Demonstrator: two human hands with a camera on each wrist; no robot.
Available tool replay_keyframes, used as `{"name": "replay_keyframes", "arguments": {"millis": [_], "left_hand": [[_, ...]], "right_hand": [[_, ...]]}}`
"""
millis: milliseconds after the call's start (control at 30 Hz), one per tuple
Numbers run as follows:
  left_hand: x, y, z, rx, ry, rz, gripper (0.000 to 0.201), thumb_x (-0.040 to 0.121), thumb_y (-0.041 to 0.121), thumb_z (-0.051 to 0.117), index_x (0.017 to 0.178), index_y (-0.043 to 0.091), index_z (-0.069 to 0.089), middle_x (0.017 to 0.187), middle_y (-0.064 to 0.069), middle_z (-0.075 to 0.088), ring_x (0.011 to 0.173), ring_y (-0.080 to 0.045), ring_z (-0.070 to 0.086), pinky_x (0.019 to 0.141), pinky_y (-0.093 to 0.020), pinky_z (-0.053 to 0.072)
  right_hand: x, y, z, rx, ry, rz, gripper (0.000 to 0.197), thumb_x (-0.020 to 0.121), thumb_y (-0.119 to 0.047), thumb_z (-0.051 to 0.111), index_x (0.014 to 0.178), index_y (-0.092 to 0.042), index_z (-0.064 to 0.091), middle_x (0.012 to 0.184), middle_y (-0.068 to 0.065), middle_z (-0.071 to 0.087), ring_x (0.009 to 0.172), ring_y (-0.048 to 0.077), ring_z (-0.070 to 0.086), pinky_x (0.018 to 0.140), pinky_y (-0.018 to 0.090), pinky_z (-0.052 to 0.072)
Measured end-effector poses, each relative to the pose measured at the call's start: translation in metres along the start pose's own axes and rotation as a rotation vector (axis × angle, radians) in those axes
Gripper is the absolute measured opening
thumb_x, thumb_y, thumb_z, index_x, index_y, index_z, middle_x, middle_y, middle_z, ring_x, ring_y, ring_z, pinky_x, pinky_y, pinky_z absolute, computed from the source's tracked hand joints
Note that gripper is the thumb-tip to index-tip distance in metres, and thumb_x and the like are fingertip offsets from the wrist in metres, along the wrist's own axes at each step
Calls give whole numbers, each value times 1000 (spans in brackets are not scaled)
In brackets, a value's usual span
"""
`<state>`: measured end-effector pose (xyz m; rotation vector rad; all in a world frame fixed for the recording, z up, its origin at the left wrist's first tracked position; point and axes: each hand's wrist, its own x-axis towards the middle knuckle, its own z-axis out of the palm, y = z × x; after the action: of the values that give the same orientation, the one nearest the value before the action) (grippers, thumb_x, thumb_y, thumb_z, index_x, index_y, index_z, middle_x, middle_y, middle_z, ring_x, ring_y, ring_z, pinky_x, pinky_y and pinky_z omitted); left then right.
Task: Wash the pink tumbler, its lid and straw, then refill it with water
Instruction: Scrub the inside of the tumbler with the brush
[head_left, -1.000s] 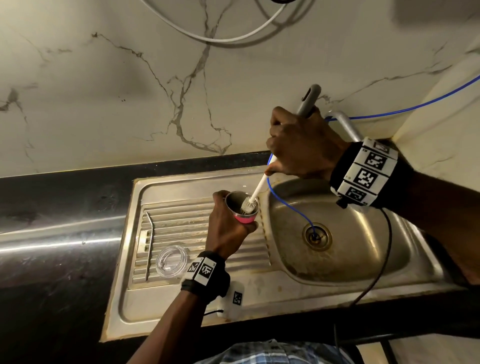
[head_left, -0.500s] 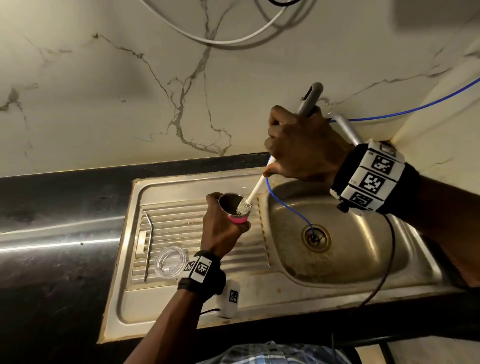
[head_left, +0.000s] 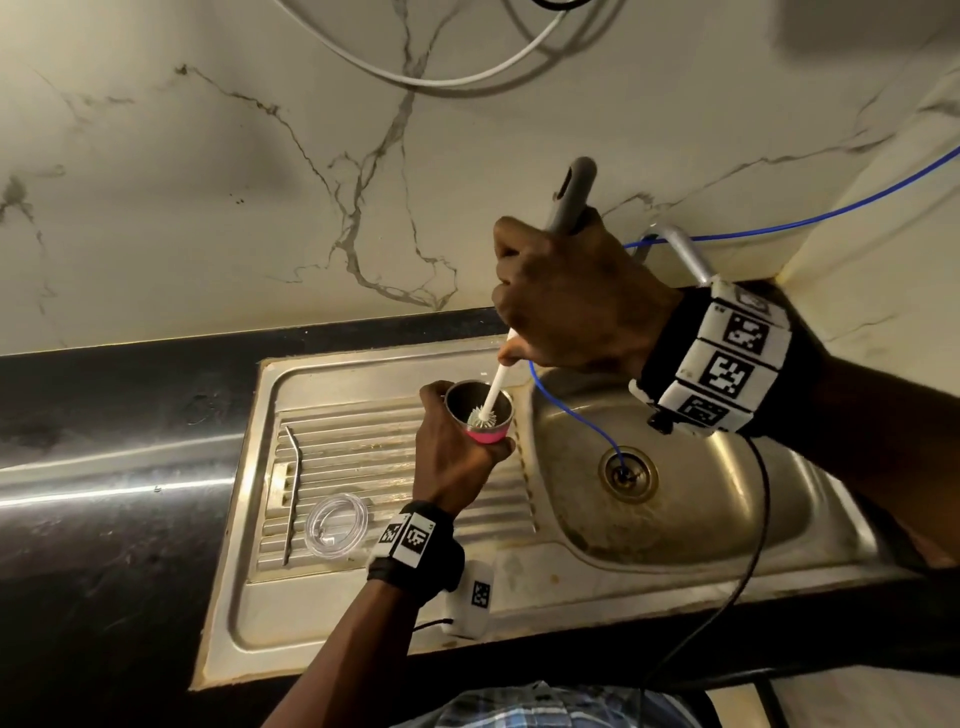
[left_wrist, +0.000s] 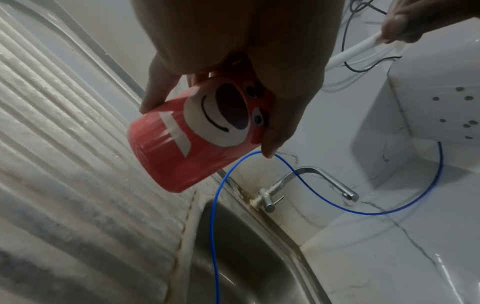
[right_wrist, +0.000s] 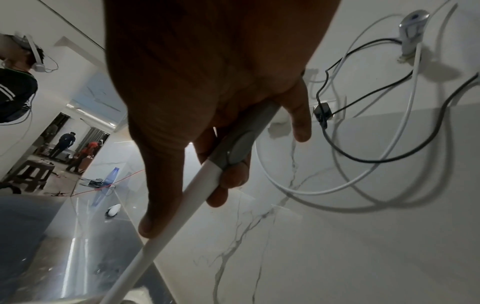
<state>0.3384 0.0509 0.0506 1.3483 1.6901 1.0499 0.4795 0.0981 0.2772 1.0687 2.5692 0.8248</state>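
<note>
My left hand (head_left: 452, 447) grips the pink tumbler (head_left: 485, 434) above the ribbed drainboard, mouth tilted up toward me; the left wrist view shows its bear-face print (left_wrist: 202, 131) with my fingers curled round it. My right hand (head_left: 566, 306) holds a bottle brush (head_left: 493, 387) by its grey handle (right_wrist: 241, 142). The white shaft runs down into the tumbler and the bristles sit inside against the steel wall. The clear lid (head_left: 336, 525) lies flat on the drainboard at the left, and the bent metal straw (head_left: 292, 488) lies beside it.
The steel sink basin (head_left: 691, 499) with its drain (head_left: 626, 473) lies right of the tumbler. A thin blue tube (head_left: 576, 415) runs into the drain. The tap (left_wrist: 309, 185) stands at the back wall. Black counter (head_left: 104, 571) lies left; cables hang on the marble wall.
The brush head has gone deeper into the tumbler. My left hand has shifted the tumbler slightly, and it stays over the drainboard edge.
</note>
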Motion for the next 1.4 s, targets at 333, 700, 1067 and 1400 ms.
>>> {"name": "replay_keyframes", "arguments": {"millis": [333, 700, 1067, 1400], "left_hand": [[-6, 4, -1, -18, 6, 8, 85, 67, 17, 100, 125, 30, 40, 115, 6, 69, 98, -11, 68, 72, -1, 45], [-14, 15, 2, -37, -9, 51, 88, 65, 19, 100, 127, 30, 39, 116, 8, 69, 101, -3, 68, 74, -5, 49], [-24, 15, 12, -40, -79, 57, 86, 68, 18, 99, 128, 30, 38, 114, 12, 65, 99, 5, 63, 76, -2, 47], [-28, 14, 18, -45, -97, 64, 85, 66, 15, 99, 124, 31, 39, 108, 19, 63, 97, 20, 61, 74, -5, 49]], "right_hand": [[2, 1, 7, 133, 39, 10, 56, 90, -61, 66, 74, -11, 45, 73, 6, 46, 95, 27, 46, 68, 48, 44], [3, -17, 16, 162, -24, 10, 55, 91, -61, 65, 75, -13, 44, 73, 3, 50, 103, 25, 50, 72, 51, 49], [4, 14, 9, 81, -43, 51, 62, 92, -65, 60, 87, -3, 62, 80, 9, 48, 103, 30, 54, 81, 55, 52], [6, -12, 29, 104, -126, -22, 49, 96, -50, 64, 95, -1, 66, 87, 13, 62, 112, 32, 50, 81, 56, 51]]}}
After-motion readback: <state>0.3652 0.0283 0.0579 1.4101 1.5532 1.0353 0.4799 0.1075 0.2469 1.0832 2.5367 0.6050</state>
